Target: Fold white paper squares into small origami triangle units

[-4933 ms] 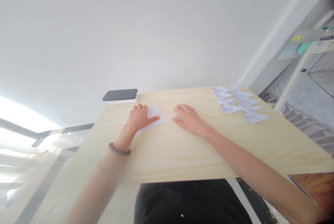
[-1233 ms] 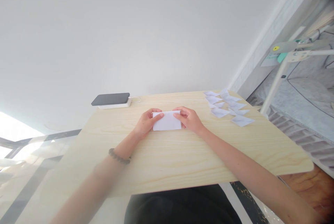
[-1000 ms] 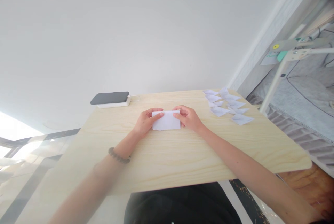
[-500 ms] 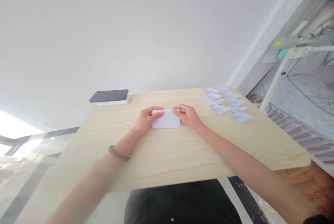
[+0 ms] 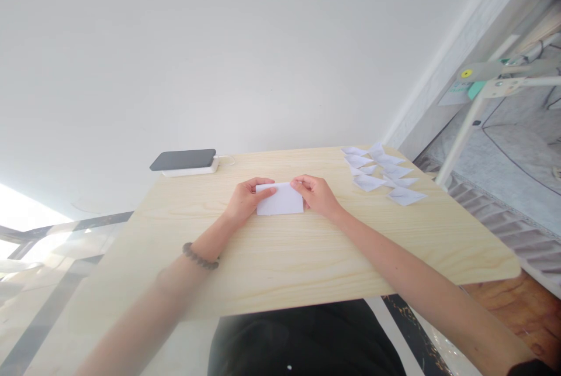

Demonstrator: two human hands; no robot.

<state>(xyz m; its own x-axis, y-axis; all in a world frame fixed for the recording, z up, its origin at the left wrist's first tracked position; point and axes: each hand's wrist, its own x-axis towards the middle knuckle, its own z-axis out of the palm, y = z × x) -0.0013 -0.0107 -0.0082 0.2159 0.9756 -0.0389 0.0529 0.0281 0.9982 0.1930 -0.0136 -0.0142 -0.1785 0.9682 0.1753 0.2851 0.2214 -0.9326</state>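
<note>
A folded rectangle of white paper (image 5: 280,201) is held just over the middle of the table. My left hand (image 5: 246,199) grips its left end, thumb on the near face and fingers behind. On the upper right corner, my right hand (image 5: 316,193) pinches the paper between thumb and fingers. Both thumbs lie along the top edge. The fingers behind the sheet are partly hidden.
Several folded white paper pieces (image 5: 407,196) lie in two rows at the table's back right. At the back left, a dark phone (image 5: 186,159) rests on a white block (image 5: 193,171) with a cable. The wooden tabletop (image 5: 280,271) meets a white wall behind.
The folded paper has shifted very slightly to the right and tilted a little. Both hands keep their grip, nearly in the same place.
</note>
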